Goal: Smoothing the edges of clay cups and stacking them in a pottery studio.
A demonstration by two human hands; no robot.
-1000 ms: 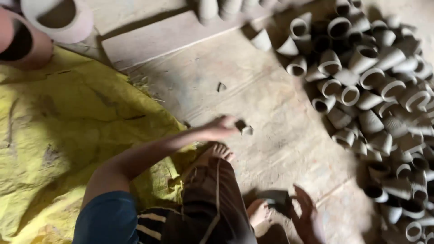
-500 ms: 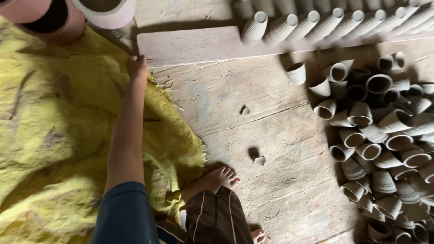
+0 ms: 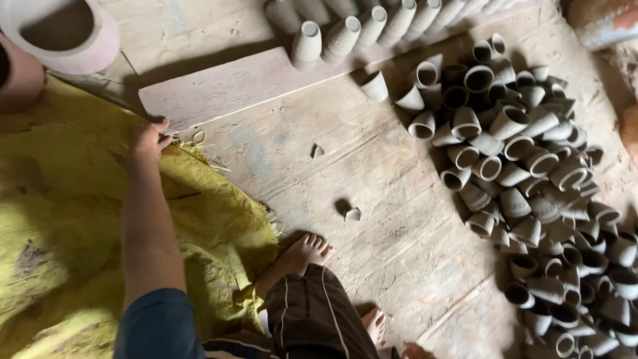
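The yellow cloth (image 3: pixel 60 219) fills the left half of the frame, spread over the floor (image 3: pixel 372 199) and rumpled, with frayed threads at its upper right edge. That edge is where the work in hand lies: the left hand (image 3: pixel 147 138), at the upper left of centre, rests on the cloth's corner with fingers curled around the hem, seemingly pinching it right beside the end of the wooden plank (image 3: pixel 226 90). Whether the cloth is being spread or drawn up I cannot tell; it lies mostly flat but wrinkled.

The right hand is barely in view at the bottom edge, and how far it is open cannot be told.

On the right side a heap of small unfired clay cups (image 3: pixel 531 193) lies jumbled on the floor, all empty as far as their mouths show. A neat row of similar cups (image 3: pixel 359 26) leans along the plank at the top centre, so some sorting looks done and most of the heap is left. At the upper left two large clay pots (image 3: pixel 63 33) stand, open, their insides dark. A clay shard (image 3: pixel 352 214) lies mid-frame.
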